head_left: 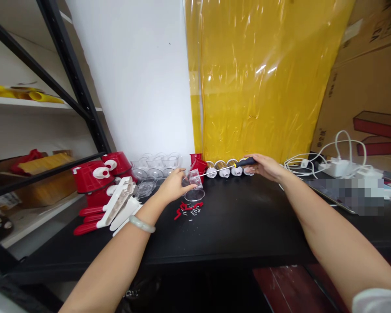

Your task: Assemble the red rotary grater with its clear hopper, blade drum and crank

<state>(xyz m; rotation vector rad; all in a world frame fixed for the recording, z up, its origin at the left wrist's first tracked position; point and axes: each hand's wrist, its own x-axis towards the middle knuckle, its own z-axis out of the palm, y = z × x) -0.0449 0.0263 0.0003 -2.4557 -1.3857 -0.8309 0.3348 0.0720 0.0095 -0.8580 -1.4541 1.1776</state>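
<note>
My left hand [176, 186] grips a clear plastic cup-like part [194, 178], tipped on its side above the black table. In my right hand [262, 166] is a screwdriver [246, 162] with a black and yellow handle. Its long shaft points left, and the tip reaches the clear part; the exact contact is too small to make out. Just below lie small red pieces [179, 211] and several silver screws [194, 212]. A red cup-shaped part [198, 163] stands right behind the clear one.
Red housings [91, 176] and white-and-red handles [117, 204] are piled at left, beside clear plastic cups [154, 167]. White cylinders with metal grating drums [224, 168] line the back. Cables and chargers [340, 165] lie at right. A black shelf post [70, 65] rises at left.
</note>
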